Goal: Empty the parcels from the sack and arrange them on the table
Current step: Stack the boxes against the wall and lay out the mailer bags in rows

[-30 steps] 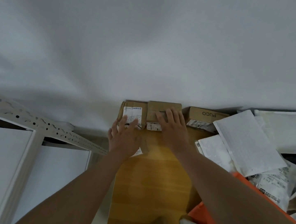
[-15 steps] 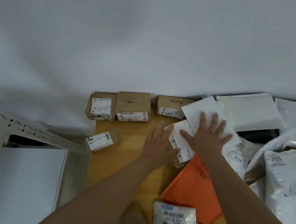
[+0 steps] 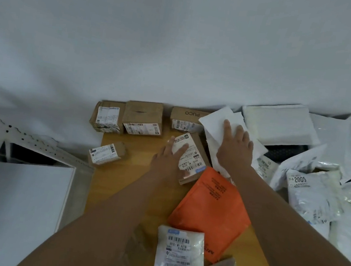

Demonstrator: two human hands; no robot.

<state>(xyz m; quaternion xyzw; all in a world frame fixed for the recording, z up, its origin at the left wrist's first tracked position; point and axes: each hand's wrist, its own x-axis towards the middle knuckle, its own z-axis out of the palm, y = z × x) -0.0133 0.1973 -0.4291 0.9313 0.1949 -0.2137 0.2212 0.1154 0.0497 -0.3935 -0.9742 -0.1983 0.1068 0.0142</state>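
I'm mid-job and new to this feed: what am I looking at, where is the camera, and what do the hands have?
There is no machine here: a person works bare-handed, and the single picture comes from a camera on their head, looking down. On the wooden table three cardboard boxes stand in a row against the wall, a smaller box lies apart, and an orange mailer and white bags are piled to the right. The left hand holds a labelled flat box. The right hand presses flat on a white padded envelope.

Cardboard boxes (image 3: 143, 115): five. Orange mailer (image 3: 209, 208): one.
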